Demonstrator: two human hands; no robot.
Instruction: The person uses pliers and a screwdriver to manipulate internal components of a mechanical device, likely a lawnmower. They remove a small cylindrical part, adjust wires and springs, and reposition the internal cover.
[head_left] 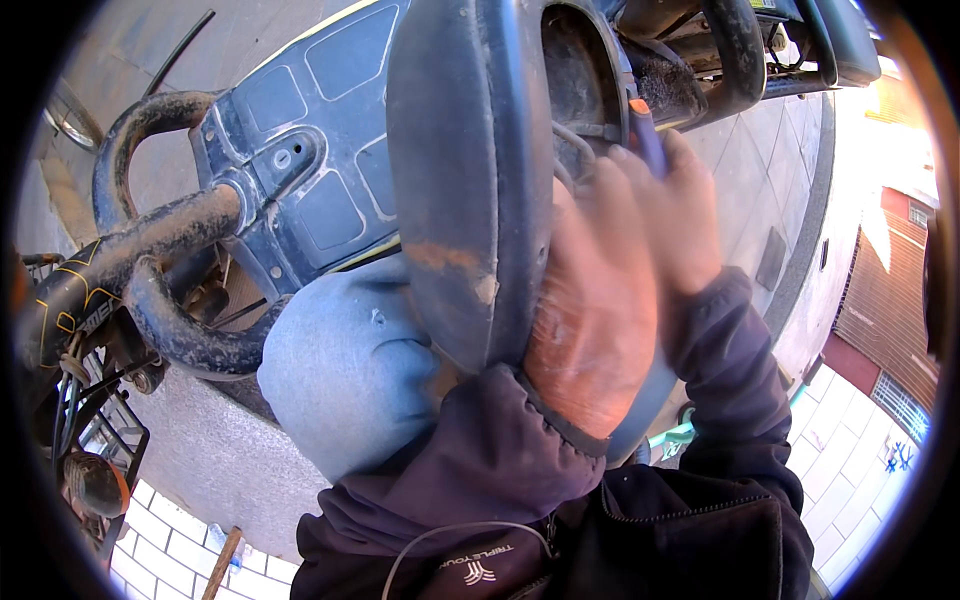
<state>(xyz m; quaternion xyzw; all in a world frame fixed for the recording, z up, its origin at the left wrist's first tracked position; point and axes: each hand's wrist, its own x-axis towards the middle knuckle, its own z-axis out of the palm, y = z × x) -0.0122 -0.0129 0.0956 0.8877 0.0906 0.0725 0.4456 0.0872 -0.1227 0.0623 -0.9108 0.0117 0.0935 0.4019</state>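
My right hand is closed around a tool with a blue and orange handle, probably a screwdriver; its working end is hidden. Beside it my left hand reaches over the rim of a black seat-like housing, its fingers smeared by motion next to a grey cable. The housing has a rusty scuff on its side and a deep oval opening facing my hands. What the left fingers touch is not clear.
A blue footboard of a cargo vehicle lies left of the housing, with dusty black tubes at its end. My knee in light blue jeans presses near the housing. Black frame bars stand at the upper right. A wooden stick lies on tiles.
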